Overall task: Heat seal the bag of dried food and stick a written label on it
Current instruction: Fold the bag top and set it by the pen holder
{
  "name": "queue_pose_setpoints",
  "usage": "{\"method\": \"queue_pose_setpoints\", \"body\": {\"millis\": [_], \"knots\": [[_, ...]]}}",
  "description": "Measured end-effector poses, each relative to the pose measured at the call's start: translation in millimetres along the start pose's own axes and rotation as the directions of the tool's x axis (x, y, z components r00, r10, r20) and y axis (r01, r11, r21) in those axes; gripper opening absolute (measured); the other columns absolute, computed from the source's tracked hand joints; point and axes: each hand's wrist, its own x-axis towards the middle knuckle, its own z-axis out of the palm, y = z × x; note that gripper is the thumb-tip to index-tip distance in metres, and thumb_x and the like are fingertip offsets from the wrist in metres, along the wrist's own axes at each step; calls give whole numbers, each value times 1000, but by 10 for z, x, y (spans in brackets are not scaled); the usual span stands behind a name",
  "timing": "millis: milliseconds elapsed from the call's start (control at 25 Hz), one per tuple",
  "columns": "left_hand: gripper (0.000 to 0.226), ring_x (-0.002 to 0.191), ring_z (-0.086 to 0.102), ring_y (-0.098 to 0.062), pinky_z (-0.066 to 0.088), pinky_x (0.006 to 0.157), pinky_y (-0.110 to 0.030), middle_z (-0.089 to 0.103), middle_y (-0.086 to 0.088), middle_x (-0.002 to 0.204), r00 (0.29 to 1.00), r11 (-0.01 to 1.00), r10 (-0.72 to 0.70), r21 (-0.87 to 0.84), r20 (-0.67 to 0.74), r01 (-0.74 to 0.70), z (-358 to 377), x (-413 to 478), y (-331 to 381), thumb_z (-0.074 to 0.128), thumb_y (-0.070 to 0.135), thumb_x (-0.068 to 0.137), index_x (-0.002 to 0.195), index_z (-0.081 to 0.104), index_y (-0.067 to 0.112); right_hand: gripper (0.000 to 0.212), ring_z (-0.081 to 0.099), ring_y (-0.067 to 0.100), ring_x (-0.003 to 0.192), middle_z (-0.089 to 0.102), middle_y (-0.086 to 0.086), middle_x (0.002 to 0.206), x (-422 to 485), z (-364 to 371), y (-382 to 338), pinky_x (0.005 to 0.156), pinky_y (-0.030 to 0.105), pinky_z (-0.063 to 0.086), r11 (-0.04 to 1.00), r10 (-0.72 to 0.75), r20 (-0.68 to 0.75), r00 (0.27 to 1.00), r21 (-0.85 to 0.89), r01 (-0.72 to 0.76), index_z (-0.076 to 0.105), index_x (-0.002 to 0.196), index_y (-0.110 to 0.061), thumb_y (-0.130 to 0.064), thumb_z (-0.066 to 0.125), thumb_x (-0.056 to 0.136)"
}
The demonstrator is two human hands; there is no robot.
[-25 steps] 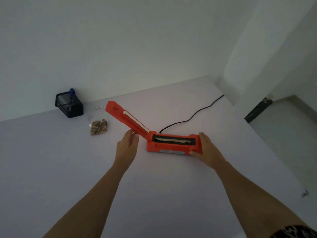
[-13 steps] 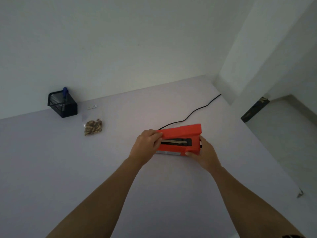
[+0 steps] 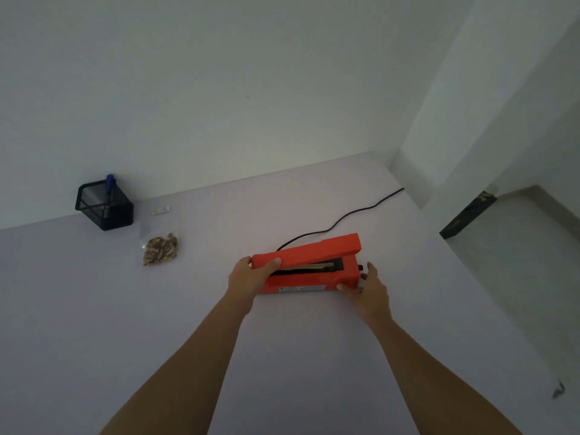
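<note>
An orange heat sealer point(image 3: 309, 265) lies on the white table point(image 3: 125, 324), its lid lowered almost flat over the base. My left hand point(image 3: 251, 276) grips the lid's left end, thumb on top. My right hand point(image 3: 365, 287) holds the base's right end beside a black knob. A clear bag of brown dried food point(image 3: 160, 248) lies to the left, apart from both hands. A small white label point(image 3: 160, 210) rests just behind the bag.
A black mesh pen holder point(image 3: 105, 205) with a blue pen point(image 3: 110, 185) stands at the back left near the wall. The sealer's black cord point(image 3: 354, 213) runs back right to the table's corner. The table's right edge drops to the floor.
The sealer's lid, raised up to the left a second ago, has been swung down over the base by my left hand. My right hand stayed on the right end.
</note>
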Motion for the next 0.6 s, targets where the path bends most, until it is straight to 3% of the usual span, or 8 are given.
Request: {"method": "queue_pose_setpoints", "body": {"millis": [120, 280, 600], "knots": [[78, 102, 61, -28, 49, 94, -48, 64, -10, 114, 1000, 995, -5, -102, 14, 6, -1, 264, 124, 80, 53, 52, 113, 59, 9, 88, 54, 33, 117, 55, 16, 132, 299, 71, -221, 99, 46, 42, 998, 17, 1, 1000, 54, -17, 22, 143, -7, -27, 76, 76], [42, 100, 62, -31, 48, 94, -51, 66, -13, 107, 1000, 987, -7, -161, -7, 6, -14, 691, 360, 77, 36, 72, 100, 61, 9, 68, 57, 32, 112, 59, 16, 125, 768, 182, -529, 94, 41, 44, 996, -36, -6, 999, 83, 36, 40, 133, -6, -26, 74, 77], [48, 97, 63, -33, 50, 92, -51, 67, -15, 103, 998, 972, 24, -233, -65, -39, 10, 1588, 923, 78, 42, 64, 94, 64, 8, 54, 60, 32, 104, 63, 16, 116, 1771, 402, -1034, 91, 41, 47, 989, -132, -30, 991, 55, 134, 51, 124, -7, -28, 72, 79]]}}
